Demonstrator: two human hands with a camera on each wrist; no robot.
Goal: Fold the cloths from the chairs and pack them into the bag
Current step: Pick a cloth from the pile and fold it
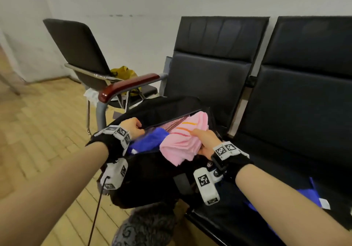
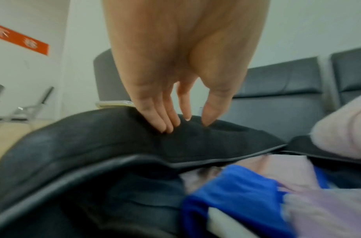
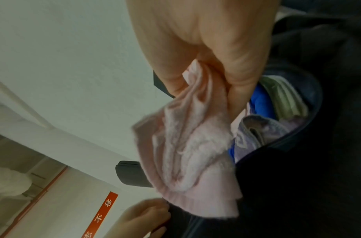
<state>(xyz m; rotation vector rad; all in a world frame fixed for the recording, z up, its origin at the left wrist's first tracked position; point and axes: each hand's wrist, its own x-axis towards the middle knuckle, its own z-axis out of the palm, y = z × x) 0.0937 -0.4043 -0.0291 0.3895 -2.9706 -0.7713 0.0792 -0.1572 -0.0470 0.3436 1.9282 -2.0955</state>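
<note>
The left hand (image 1: 133,128) pinched the black backpack (image 1: 152,177) flap; the right hand (image 1: 206,140) gripped a pink towel (image 1: 182,142). Only the right wrist view revealed a green striped cloth (image 3: 283,98) inside.

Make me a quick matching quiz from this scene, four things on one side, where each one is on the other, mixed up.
Things:
1. pink cloth
2. black bag
3. yellow item
4. blue cloth

Places or states:
A. on the far chair's seat
B. held in the right hand
C. inside the bag opening
D. its flap gripped by the left hand

Pairs: 1-B, 2-D, 3-A, 4-C
</note>
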